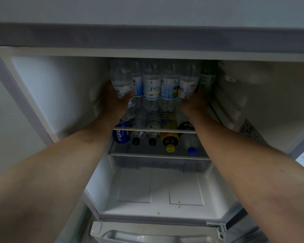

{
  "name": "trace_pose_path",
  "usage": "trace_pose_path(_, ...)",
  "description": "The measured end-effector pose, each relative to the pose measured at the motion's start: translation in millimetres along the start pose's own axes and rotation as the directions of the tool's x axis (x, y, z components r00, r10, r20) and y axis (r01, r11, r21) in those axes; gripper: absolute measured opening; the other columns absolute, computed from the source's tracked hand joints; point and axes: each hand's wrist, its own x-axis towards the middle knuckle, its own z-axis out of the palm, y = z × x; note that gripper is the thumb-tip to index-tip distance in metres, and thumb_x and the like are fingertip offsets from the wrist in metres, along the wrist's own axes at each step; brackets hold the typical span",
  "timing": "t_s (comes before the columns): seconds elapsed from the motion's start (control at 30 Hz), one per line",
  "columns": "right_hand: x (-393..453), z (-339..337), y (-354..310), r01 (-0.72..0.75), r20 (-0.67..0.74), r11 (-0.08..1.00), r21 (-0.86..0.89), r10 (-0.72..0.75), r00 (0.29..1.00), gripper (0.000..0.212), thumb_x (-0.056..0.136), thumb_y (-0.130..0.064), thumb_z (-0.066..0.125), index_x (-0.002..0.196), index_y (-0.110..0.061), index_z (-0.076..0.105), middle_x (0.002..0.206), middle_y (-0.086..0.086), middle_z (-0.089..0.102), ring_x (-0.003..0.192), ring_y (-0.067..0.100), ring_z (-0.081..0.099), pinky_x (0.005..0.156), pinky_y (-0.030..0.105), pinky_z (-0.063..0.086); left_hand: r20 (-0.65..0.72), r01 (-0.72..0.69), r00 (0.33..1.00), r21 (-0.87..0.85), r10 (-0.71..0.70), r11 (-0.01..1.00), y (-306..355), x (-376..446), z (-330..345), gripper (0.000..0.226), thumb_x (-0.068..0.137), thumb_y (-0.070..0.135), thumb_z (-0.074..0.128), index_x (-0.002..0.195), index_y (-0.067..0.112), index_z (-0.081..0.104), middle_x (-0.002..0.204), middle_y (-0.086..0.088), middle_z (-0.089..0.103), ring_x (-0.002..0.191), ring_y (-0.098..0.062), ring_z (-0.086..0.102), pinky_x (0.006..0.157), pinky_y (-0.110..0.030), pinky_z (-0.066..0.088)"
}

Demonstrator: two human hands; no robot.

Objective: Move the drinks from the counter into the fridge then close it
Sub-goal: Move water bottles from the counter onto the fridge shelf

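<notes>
Both my arms reach into the open fridge [63, 88]. My left hand [116, 100] grips a clear water bottle [121, 79] at the left end of a row on the upper shelf. At the right end of that row my right hand [194, 102] grips another clear water bottle [189, 83] with a white and blue label. Between them stand two more water bottles [152, 86], upright. A green bottle [207, 78] stands behind my right hand. On the shelf below lie a Pepsi can [120, 134], two dark-capped bottles [137, 137], a yellow-capped bottle [170, 139] and a blue-capped bottle [190, 146].
The glass shelf edge [154, 130] runs under my wrists. Below it sits a clear drawer [158, 163] and the white fridge floor [160, 190]. The open door [263, 106] with its racks stands at the right. A lower compartment handle [156, 234] shows at the bottom.
</notes>
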Motion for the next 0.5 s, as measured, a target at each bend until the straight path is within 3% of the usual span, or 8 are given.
trace_pose_path(0.1, 0, 0, 2, -0.028, 0.015, 0.998, 0.048, 0.027, 1.0, 0.084, 0.092, -0.014, 0.068, 0.157, -0.011, 0.016, 0.158, 0.015, 0.033, 0.141, 0.033, 0.038, 0.112, 0.041, 0.04, -0.036, -0.021, 0.999, 0.022, 0.022, 1.0, 2, 0, 1, 0.059, 0.081, 0.017, 0.079, 0.131, 0.016, 0.048, 0.112, 0.013, 0.053, 0.093, 0.005, 0.053, 0.066, 0.004, 0.042)
trace_pose_path(0.2, -4, 1, 6, -0.015, -0.007, 0.995, 0.099, 0.016, 1.0, 0.073, 0.092, -0.012, 0.068, 0.153, -0.01, 0.027, 0.152, 0.014, 0.042, 0.135, 0.031, 0.046, 0.099, 0.031, 0.043, -0.005, -0.003, 1.0, 0.078, 0.003, 0.997, 7, 4, 0, 0.067, 0.08, 0.016, 0.08, 0.136, 0.015, 0.044, 0.122, 0.008, 0.055, 0.104, -0.001, 0.052, 0.073, 0.004, 0.039)
trace_pose_path(0.3, -9, 1, 10, 0.003, -0.01, 0.984, 0.177, -0.001, 1.0, 0.061, 0.092, -0.01, 0.066, 0.145, -0.008, 0.037, 0.145, 0.013, 0.05, 0.129, 0.028, 0.052, 0.09, 0.024, 0.041, -0.04, 0.045, 0.998, 0.116, -0.041, 0.992, 11, -3, 0, 0.071, 0.08, 0.014, 0.079, 0.14, 0.016, 0.041, 0.136, -0.001, 0.055, 0.117, -0.007, 0.052, 0.092, -0.016, 0.042)
trace_pose_path(0.43, -13, 3, 10, 0.023, -0.028, 0.964, 0.265, -0.017, 0.999, 0.056, 0.091, -0.013, 0.067, 0.14, -0.009, 0.041, 0.14, 0.012, 0.054, 0.126, 0.027, 0.054, 0.101, 0.033, 0.046, -0.3, 0.227, 0.938, 0.149, -0.175, 0.962, 16, -47, 26, 0.077, 0.082, 0.021, 0.074, 0.147, 0.014, 0.032, 0.143, -0.013, 0.045, 0.132, -0.03, 0.045, 0.108, -0.044, 0.041)
trace_pose_path(0.5, -14, 7, 9, 0.025, -0.036, 0.953, 0.302, -0.015, 0.999, 0.054, 0.09, -0.012, 0.067, 0.138, -0.009, 0.043, 0.139, 0.012, 0.055, 0.125, 0.027, 0.055, 0.105, 0.039, 0.047, -0.362, 0.334, 0.887, 0.074, -0.287, 0.94, 21, -62, 42, 0.072, 0.084, 0.021, 0.07, 0.143, 0.007, 0.032, 0.141, -0.019, 0.041, 0.133, -0.038, 0.039, 0.11, -0.049, 0.035)
